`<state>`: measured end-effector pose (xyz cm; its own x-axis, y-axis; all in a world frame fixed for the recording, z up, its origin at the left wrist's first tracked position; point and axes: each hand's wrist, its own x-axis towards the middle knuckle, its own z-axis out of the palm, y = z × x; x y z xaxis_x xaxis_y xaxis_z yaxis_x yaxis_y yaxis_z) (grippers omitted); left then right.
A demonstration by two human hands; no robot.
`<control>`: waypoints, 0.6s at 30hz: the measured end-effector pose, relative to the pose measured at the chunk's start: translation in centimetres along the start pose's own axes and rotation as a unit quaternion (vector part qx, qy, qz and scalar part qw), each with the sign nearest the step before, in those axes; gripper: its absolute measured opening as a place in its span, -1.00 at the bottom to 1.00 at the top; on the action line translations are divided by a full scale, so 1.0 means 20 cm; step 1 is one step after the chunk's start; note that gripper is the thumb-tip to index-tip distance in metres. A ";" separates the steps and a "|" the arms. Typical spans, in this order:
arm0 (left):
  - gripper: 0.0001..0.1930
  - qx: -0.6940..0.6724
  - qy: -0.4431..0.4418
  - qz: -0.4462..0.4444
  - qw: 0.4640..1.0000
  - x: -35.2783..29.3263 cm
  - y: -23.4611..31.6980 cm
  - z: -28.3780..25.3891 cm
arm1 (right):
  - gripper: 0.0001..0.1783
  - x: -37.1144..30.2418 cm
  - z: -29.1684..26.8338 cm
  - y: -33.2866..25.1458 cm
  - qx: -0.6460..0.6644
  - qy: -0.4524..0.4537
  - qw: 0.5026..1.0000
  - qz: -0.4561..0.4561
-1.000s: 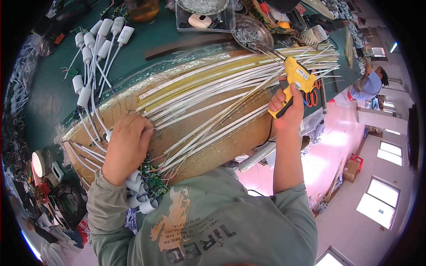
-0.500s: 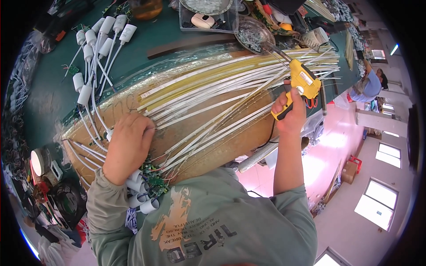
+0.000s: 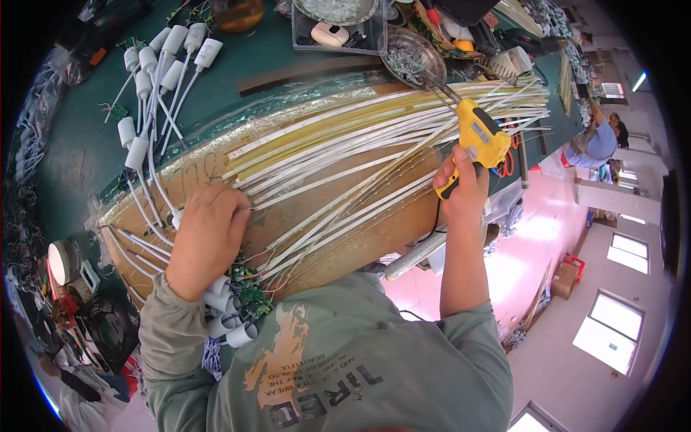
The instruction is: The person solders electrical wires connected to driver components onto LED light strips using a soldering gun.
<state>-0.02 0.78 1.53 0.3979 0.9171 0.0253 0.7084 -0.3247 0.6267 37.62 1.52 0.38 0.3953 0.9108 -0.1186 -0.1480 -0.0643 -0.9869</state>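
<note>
My right hand [image 3: 464, 189] is wrapped round the handle of a yellow soldering gun [image 3: 484, 137]. Its metal nozzle points away to the left, with the tip at the near rim of a round metal dish [image 3: 412, 57] holding grey scraps. My left hand [image 3: 210, 234] rests on the brown board, thumb and fingers pinched at the left end of a thin white LED strip [image 3: 317, 185]. What lies under the palm is hidden. Beyond it, many white and yellow strips [image 3: 324, 133] lie side by side. Near my left wrist are green circuit boards [image 3: 253, 294] with wires and white lamp sockets [image 3: 241, 334].
More white sockets on cables [image 3: 171, 43] lie at the far left of the green table [image 3: 86, 158]. A clear plastic box [image 3: 306, 34] stands at the back. A metal tube [image 3: 417, 258] juts past the board's right edge. A co-worker [image 3: 594, 140] is at the far right.
My right hand and the soldering gun have shifted slightly left and toward me, the nozzle still by the dish. My left hand has stayed in place.
</note>
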 end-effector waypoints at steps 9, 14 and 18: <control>-0.93 0.009 -0.009 -0.007 1.000 0.00 0.00 -0.01 | -0.64 0.00 0.03 0.01 -0.031 0.004 0.999 -0.009; -0.94 0.002 0.007 0.009 1.000 0.00 0.00 0.00 | -0.71 -0.02 0.01 0.03 -0.027 0.029 0.999 -0.011; -0.94 0.001 0.009 0.010 1.000 0.00 0.00 0.00 | -0.69 -0.03 0.02 0.02 -0.023 0.031 0.999 -0.010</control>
<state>-0.04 0.76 1.43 0.4014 0.9145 0.0508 0.7015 -0.3426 0.6249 36.94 1.10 0.05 0.4543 0.8848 -0.1033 -0.0973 -0.0660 -0.9931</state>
